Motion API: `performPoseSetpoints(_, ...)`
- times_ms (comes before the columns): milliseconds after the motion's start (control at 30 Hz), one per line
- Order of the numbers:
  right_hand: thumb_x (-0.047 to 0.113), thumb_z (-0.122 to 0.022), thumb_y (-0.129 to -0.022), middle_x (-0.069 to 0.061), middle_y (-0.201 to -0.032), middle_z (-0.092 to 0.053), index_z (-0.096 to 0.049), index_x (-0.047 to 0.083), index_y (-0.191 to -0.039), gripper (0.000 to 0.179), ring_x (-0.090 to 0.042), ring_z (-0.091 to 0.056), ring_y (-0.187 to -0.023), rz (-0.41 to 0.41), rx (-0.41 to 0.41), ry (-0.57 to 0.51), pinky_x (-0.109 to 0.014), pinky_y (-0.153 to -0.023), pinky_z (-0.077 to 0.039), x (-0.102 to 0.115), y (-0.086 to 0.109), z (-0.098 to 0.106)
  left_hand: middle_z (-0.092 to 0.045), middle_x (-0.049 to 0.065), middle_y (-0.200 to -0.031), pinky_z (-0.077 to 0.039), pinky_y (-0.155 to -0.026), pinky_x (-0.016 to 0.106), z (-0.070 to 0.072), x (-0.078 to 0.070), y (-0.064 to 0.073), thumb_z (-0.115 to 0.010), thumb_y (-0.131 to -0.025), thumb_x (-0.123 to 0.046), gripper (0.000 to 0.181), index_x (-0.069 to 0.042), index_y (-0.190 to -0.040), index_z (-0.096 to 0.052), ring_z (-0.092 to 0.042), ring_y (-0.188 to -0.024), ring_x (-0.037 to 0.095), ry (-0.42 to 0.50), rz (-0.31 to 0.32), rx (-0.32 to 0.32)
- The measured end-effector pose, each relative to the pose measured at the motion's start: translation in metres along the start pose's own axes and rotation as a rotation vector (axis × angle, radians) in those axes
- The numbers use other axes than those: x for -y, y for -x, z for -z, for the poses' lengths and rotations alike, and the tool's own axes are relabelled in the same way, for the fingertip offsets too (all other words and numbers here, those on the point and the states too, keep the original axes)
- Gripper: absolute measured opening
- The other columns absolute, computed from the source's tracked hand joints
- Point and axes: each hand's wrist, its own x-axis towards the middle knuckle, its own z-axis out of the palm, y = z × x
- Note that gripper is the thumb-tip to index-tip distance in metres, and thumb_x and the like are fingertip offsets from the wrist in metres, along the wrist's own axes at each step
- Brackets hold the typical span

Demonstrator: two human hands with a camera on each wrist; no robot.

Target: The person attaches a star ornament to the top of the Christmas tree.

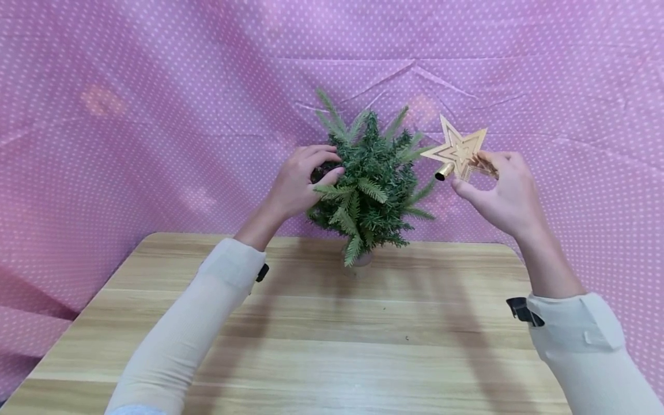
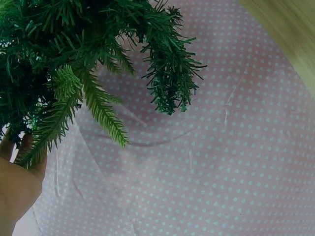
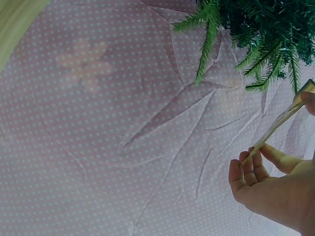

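Observation:
A small artificial Christmas tree [image 1: 376,184] stands upright near the far edge of the table. At its left side my left hand [image 1: 298,181] holds the branches, fingers and thumb bent round them; the fingertips are partly hidden in the needles. In the left wrist view, the left hand [image 2: 19,189] is behind a light green sprig [image 2: 103,110]. Right of the tree, my right hand [image 1: 505,193] pinches a gold star tree topper [image 1: 460,147] between thumb and fingers. The topper's short hollow tube [image 1: 444,171] points toward the tree. The right wrist view shows the star [image 3: 275,125] edge-on.
The tree's round pale base [image 1: 361,258] rests on a light wood-grain table [image 1: 332,363]. A pink dotted cloth [image 1: 207,86] hangs close behind the table and along its sides. Tiny dark bits [image 1: 407,338] lie on the tabletop.

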Motion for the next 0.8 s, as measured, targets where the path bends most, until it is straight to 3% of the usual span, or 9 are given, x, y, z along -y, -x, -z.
performPoseSetpoints(300,0.049,-0.072,-0.090,-0.025,-0.141,-0.042,-0.044,0.002,-0.151,0.082,-0.043,-0.042,-0.125,-0.017,0.019,0.007,-0.067,-0.100,-0.036,0.010,-0.006,0.003,-0.056,0.006,-0.146,-0.029,-0.118,0.045,0.000,0.000,0.001,-0.060,-0.103,-0.038,0.036,-0.011,-0.126,-0.068,-0.046,-0.136,0.026,-0.001,0.014,0.010)
performPoseSetpoints(800,0.047,-0.072,-0.090,-0.024,-0.142,-0.043,-0.046,0.003,-0.150,0.080,-0.042,-0.042,-0.128,0.002,0.031,0.005,-0.065,-0.104,-0.035,0.021,-0.014,-0.004,-0.056,0.007,-0.146,-0.030,-0.117,0.044,-0.002,0.001,0.001,-0.060,-0.103,-0.036,0.035,-0.011,-0.126,-0.068,-0.047,-0.135,0.026,0.002,-0.003,0.000)
